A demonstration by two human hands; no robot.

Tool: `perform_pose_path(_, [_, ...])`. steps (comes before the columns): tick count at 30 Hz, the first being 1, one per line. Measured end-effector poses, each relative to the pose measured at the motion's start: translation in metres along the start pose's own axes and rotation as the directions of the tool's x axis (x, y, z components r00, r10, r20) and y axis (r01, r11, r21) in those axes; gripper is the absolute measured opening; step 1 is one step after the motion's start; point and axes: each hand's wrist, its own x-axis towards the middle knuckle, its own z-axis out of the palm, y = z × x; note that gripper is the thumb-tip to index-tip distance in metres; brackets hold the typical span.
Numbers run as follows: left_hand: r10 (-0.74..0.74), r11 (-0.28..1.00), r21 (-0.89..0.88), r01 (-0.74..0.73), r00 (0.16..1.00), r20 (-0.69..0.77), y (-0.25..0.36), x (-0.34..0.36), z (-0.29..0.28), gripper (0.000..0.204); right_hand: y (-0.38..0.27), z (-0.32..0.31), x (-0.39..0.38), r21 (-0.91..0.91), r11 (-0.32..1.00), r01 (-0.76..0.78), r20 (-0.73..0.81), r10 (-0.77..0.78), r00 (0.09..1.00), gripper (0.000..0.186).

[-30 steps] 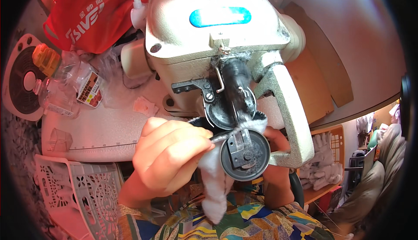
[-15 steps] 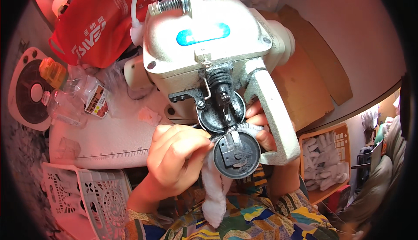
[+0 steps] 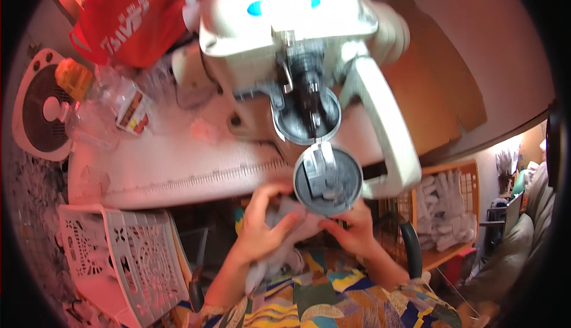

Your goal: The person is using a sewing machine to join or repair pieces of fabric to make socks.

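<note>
A pale, fluffy fabric piece point(image 3: 304, 226) is stretched between my two hands, low in front of a cream sewing machine point(image 3: 238, 69). My left hand point(image 3: 262, 227) pinches its left side, thumb across the top. At the other side my right hand point(image 3: 352, 228) grips the fabric, some fingers hidden beneath the machine's lower black disc point(image 3: 345, 176). A second black disc point(image 3: 285, 127) sits just above that one, under the needle parts. The fabric is apart from where the discs meet, and its lower end hangs toward my lap.
A white plastic basket point(image 3: 143, 256) stands low at the left, and an orange crate point(image 3: 470, 200) holding pale pieces is at the right. Clear bottles point(image 3: 89, 123), a fan point(image 3: 41, 105) and a red bag point(image 3: 128, 24) crowd the table's left. Brown cardboard point(image 3: 446, 84) lies right of the machine.
Both hands have come down from the discs toward my lap, bringing the fabric out from between them. The view has shifted slightly, and the machine sits a little higher in it.
</note>
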Motion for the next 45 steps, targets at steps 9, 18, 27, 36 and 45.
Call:
perform_pose_path(9, [-0.039, 0.993, -0.108, 0.044, 0.998, 0.054, -0.009, -0.03, 0.029, 0.058, -0.067, -0.008, 0.01, -0.174, 0.824, 0.539, 0.076, -0.534, 0.842, 0.03])
perform_pose_path(18, [0.447, 0.855, 0.337, -0.394, 0.89, -0.093, 0.025, -0.038, 0.026, 0.03, -0.082, -0.039, -0.009, -0.154, 0.943, 0.294, -0.149, -0.316, 0.937, 0.034])
perform_pose_path(27, [0.331, 0.923, 0.255, -0.286, 0.931, -0.154, 0.053, -0.052, 0.024, 0.042, -0.088, -0.029, -0.016, 0.072, 0.99, -0.118, -0.024, 0.12, 0.992, 0.009])
perform_pose_path(36, [0.291, 0.909, 0.332, -0.254, 0.954, -0.066, 0.062, -0.055, 0.012, 0.025, -0.091, -0.022, -0.017, 0.026, 0.988, -0.15, -0.01, 0.15, 0.989, 0.011])
perform_pose_path(45, [0.383, 0.897, 0.221, -0.383, 0.922, 0.045, 0.052, -0.045, 0.017, 0.038, -0.076, -0.022, -0.014, 0.132, 0.991, -0.018, -0.06, 0.026, 0.998, 0.007])
